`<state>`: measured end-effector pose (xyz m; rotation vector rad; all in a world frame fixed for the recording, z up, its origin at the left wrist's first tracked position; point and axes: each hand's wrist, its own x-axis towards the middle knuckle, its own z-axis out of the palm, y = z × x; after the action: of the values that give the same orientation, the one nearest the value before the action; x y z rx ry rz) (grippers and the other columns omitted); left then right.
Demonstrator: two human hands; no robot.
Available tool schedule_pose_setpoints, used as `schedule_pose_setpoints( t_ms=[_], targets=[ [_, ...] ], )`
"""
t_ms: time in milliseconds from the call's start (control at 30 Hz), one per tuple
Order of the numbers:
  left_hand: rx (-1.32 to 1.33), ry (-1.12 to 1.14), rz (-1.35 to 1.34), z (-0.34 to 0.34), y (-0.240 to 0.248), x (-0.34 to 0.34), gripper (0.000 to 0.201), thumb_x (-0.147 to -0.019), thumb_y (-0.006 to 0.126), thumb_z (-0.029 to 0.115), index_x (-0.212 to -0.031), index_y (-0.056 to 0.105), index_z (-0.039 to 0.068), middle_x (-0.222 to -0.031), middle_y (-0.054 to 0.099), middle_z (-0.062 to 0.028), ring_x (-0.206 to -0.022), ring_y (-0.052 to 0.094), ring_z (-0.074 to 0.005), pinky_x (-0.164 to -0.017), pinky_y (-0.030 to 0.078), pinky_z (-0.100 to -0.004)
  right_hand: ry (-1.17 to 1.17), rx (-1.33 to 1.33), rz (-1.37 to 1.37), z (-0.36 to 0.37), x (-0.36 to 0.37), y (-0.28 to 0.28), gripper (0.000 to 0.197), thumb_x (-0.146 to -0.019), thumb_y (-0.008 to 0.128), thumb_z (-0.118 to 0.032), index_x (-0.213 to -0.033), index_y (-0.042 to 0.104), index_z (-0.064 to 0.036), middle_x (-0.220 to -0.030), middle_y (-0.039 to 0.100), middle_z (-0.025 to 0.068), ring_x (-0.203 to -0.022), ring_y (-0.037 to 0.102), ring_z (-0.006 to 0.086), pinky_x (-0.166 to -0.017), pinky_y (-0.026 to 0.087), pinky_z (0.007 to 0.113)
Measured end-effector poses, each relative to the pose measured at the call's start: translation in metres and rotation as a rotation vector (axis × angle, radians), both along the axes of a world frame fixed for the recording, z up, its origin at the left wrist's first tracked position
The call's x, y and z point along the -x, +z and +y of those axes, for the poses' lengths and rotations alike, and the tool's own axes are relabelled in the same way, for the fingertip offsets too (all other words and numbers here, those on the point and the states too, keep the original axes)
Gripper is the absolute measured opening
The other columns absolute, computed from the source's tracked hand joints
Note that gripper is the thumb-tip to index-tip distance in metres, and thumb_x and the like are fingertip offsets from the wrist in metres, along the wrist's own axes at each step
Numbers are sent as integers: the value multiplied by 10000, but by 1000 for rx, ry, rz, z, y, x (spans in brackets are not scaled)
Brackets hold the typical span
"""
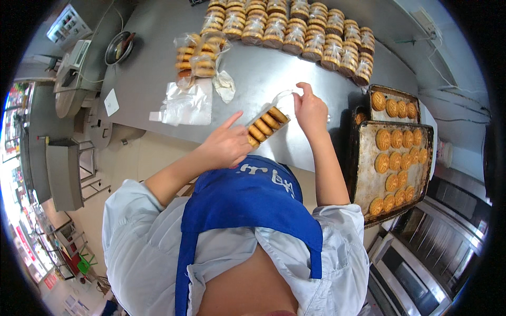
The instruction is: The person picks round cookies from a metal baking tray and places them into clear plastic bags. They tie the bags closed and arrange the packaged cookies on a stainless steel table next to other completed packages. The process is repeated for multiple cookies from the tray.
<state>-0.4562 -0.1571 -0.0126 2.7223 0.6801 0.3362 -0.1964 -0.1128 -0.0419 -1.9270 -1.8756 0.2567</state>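
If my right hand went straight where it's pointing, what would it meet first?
Your right hand would likely meet the front row of bagged cakes, though its height above the table is unclear.

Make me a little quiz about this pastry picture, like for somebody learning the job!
1. Which hand touches the stack of pastries in clear plastic?
2. Where is the front baking tray? A) At the person's left. B) At the person's right. C) On the floor.
3. Fill in the colour: the apron is ____.

Key: 1. The left hand. 2. B. 3. Blue.
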Motion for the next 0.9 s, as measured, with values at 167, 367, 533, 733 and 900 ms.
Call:
schedule_pose_setpoints(
  t_ms=[167,367,533,733,900],
  targets=[
    [66,373,-258,4,-2,-45,111,-707,710,205,-676,639,126,-642,582,-28,-726,587,-200,-856,454,-403,-60,181,108,9,-14,-3,274,-901,579,-303,-832,634,-44,-709,652,174,-675,641,359,-631,504,434],
    [552,204,-328,-32,-21,-65,168,-698,716,223,-746,654,75,-706,637,-101,-699,623,-273,-644,501,-385,335,69,343,-26,46,23,228,-836,654,-257,-873,636,-32,-968,611,153,-971,549,337,-883,427,399],
    [802,390,-433,-22,-27,-62,216,-758,705,194,-903,648,45,-835,650,-129,-799,635,-271,-739,502,-374,155,51,487,-57,34,7,278,-865,610,-286,-768,666,-32,-1030,579,156,-1052,486,329,-930,385,418],
    [883,238,-584,-11,-47,-51,275,-773,739,237,-933,599,63,-948,576,-40,-904,558,-163,-770,455,-300,137,126,741,-86,31,-19,268,-896,539,-214,-752,683,-38,-1025,567,154,-1079,453,302,-947,364,412],
    [1374,-40,-164,17,-43,-48,255,-800,739,186,-947,574,60,-932,584,-4,-901,531,-84,-799,449,-255,183,-40,490,-114,27,-19,200,-847,570,-182,-744,647,-29,-1062,519,185,-1066,454,334,-930,375,423]
  ],
)
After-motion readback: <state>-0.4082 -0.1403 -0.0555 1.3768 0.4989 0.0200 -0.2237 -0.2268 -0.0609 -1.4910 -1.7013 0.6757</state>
